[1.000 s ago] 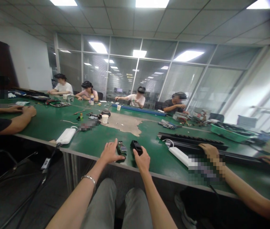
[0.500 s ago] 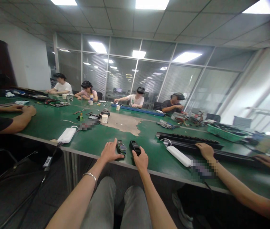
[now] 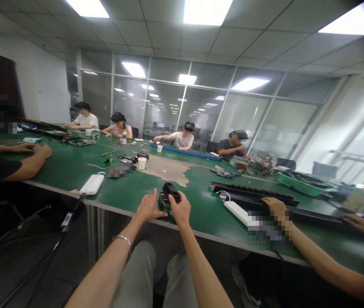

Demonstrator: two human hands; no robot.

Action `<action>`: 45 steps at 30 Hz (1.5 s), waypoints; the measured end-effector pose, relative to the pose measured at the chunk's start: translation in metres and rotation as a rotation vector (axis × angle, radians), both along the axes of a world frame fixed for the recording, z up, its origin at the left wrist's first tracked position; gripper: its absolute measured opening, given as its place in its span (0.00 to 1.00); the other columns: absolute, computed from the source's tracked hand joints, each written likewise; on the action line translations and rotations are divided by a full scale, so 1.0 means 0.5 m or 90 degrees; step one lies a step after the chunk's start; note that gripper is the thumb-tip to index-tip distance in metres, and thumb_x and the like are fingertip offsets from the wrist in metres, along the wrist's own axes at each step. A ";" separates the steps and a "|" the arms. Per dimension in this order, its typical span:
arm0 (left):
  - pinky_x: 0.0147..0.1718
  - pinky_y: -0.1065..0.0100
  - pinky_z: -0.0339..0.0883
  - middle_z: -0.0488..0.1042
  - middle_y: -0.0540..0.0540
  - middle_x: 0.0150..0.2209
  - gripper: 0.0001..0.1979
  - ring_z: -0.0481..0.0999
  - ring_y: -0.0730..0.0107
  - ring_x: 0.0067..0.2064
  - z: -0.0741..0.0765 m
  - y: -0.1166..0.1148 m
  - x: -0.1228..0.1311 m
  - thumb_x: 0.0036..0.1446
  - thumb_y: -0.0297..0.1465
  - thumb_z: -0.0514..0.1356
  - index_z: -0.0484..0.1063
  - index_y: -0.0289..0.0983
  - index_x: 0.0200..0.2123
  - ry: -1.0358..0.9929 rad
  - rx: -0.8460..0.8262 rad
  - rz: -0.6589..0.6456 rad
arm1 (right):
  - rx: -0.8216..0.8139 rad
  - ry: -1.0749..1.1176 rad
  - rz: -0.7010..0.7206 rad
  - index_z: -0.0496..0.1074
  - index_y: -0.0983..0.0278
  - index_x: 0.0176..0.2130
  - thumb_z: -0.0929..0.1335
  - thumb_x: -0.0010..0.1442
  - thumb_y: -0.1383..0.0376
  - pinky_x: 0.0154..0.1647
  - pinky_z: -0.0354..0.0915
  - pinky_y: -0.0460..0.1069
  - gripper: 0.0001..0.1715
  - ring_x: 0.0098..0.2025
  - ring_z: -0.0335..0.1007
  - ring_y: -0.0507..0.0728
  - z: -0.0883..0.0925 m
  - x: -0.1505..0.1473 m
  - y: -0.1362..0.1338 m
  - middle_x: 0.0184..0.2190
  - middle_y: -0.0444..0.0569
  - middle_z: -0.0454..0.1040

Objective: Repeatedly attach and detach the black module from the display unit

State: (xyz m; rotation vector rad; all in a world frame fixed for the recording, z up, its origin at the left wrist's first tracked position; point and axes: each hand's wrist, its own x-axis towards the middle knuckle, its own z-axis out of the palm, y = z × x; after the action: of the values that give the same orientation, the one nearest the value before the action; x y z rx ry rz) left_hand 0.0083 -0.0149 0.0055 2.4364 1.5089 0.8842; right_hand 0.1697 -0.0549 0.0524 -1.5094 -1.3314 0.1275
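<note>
My right hand (image 3: pixel 180 210) grips a small black box-shaped cover (image 3: pixel 171 192) and holds it lifted over a small green circuit-board part (image 3: pixel 163 201). That part lies on the green table (image 3: pixel 130 188) near its front edge. My left hand (image 3: pixel 148 208) rests on the table beside the part, fingers spread and thumb reaching toward it. A bracelet sits on my left wrist. My grey-trousered knees show below the table edge.
A white power strip (image 3: pixel 92 184) lies to the left, another white power strip (image 3: pixel 238 212) to the right by long black trays (image 3: pixel 252 194). A neighbour's hand (image 3: pixel 275 207) rests at right, another person's arms at left. Several people sit at the far side. A paper cup (image 3: pixel 142 163) stands mid-table.
My right hand has carried the black cover leftward and up, from beside the green part to over it. My left hand stayed beside the part. The camera tilted slightly.
</note>
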 end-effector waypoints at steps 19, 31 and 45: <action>0.57 0.52 0.54 0.66 0.31 0.57 0.57 0.66 0.46 0.58 0.007 -0.006 -0.001 0.47 0.54 0.60 0.34 0.29 0.68 -0.004 0.013 -0.016 | -0.145 -0.215 -0.035 0.69 0.64 0.46 0.66 0.57 0.56 0.40 0.63 0.48 0.19 0.42 0.74 0.60 0.002 -0.050 -0.019 0.39 0.54 0.77; 0.59 0.51 0.49 0.63 0.30 0.59 0.54 0.62 0.44 0.60 0.009 -0.003 0.003 0.47 0.47 0.59 0.35 0.28 0.67 0.028 0.006 0.008 | -0.183 -0.195 -0.041 0.65 0.69 0.56 0.67 0.55 0.53 0.48 0.63 0.51 0.34 0.51 0.71 0.63 -0.031 -0.045 -0.028 0.47 0.61 0.74; 0.61 0.46 0.44 0.58 0.31 0.63 0.59 0.55 0.41 0.64 0.008 0.002 0.005 0.40 0.63 0.59 0.45 0.33 0.67 0.029 0.000 -0.002 | 0.006 0.014 -0.008 0.66 0.67 0.57 0.63 0.58 0.50 0.49 0.63 0.50 0.34 0.49 0.72 0.59 0.001 -0.007 -0.005 0.49 0.57 0.74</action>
State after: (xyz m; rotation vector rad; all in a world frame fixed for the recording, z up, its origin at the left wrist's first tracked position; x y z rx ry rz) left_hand 0.0107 -0.0139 0.0093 2.4743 1.5193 0.8348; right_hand 0.1660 -0.0574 0.0529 -1.5039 -1.3037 0.1287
